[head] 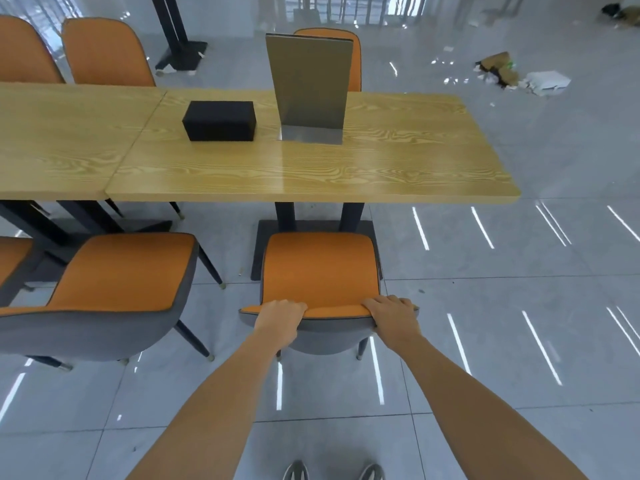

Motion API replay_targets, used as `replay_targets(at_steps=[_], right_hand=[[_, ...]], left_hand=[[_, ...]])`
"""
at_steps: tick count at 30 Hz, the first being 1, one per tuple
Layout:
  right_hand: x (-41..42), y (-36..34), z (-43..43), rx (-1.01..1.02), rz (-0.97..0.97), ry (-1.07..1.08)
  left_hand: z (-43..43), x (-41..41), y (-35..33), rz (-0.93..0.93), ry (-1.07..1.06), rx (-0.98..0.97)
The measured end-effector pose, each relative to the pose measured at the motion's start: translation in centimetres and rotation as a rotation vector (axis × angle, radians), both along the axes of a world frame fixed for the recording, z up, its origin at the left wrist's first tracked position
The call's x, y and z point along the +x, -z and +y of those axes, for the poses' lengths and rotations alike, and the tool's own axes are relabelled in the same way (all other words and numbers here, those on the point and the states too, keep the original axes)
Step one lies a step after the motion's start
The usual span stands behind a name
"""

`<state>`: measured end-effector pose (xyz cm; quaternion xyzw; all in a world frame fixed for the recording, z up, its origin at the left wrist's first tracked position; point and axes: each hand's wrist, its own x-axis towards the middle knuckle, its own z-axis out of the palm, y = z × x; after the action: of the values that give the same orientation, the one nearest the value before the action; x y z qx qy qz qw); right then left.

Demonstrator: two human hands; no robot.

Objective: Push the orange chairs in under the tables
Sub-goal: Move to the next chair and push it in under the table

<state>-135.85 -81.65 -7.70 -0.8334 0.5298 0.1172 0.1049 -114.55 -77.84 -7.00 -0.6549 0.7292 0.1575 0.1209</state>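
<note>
An orange chair [320, 268] with a grey shell stands in front of me, facing the wooden table [398, 161]. Its seat is clear of the table's near edge. My left hand [278, 318] grips the top of the backrest on the left side. My right hand [393, 317] grips the same backrest on the right side. A second orange chair [121, 275] stands to the left, angled and also out from the tables. A third shows only a corner at the left edge [12, 254].
A black box [220, 120] and an upright sign stand [310, 88] sit on the table. More orange chairs [104, 51] line the far side. The table's black base [263, 251] lies under it. Paper and cardboard scraps [509, 72] litter the glossy tiled floor at right.
</note>
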Motion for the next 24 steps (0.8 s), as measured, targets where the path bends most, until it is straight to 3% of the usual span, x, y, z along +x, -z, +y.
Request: replay_targets(at_steps=[12, 20, 24], right_hand=[[1.6, -0.9, -1.4, 0.033, 0.048, 0.043], [0.9, -0.7, 0.1, -0.002, -0.106, 0.092], [-1.2, -1.6, 0.1, 0.039, -0.168, 0.112]], left_hand=[[-1.8, 1.1, 1.0, 0.010, -0.042, -0.095], [-1.0, 0.1, -0.3, -0.034, -0.037, -0.001], [-1.3, -3.1, -1.4, -0.001, -0.042, -0.070]])
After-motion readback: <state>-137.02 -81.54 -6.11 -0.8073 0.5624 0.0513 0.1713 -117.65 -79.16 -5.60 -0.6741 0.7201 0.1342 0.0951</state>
